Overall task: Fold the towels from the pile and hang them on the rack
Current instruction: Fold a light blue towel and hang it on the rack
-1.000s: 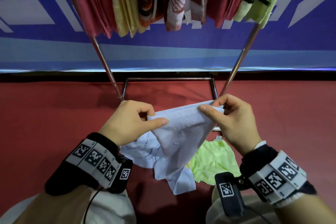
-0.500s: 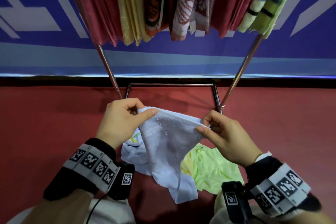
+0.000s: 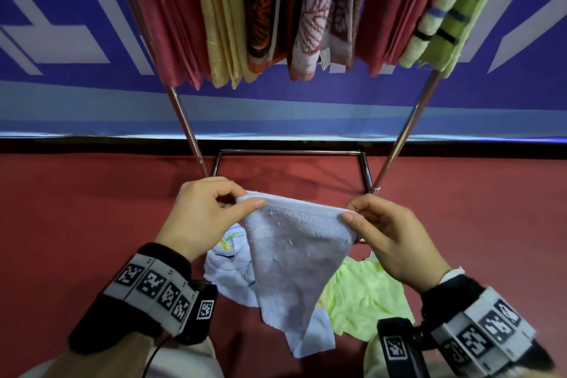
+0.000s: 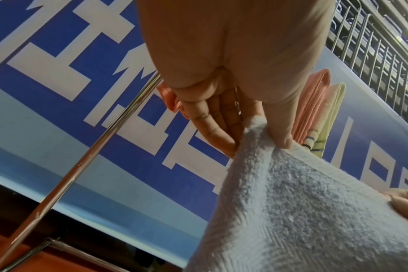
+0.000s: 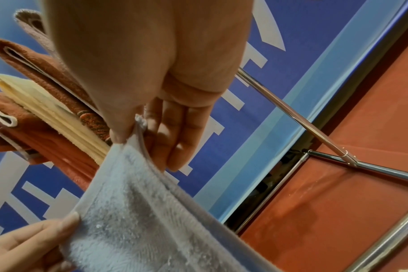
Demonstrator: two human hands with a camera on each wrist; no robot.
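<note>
Left hand (image 3: 199,218), right hand (image 3: 395,239), towel (image 3: 294,255) pinched between

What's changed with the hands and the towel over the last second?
The hands drew apart: the right hand slid right and back toward the person, the left hand eased left, stretching the top edge of the pale blue towel wider. Nothing was let go: both still pinch that edge. The green towel on the red cloth and the hung towels stayed put.

towel (image 3: 294,248): nubby terry cloth (matt) | rack (image 3: 187,120): shiny smooth metal
</note>
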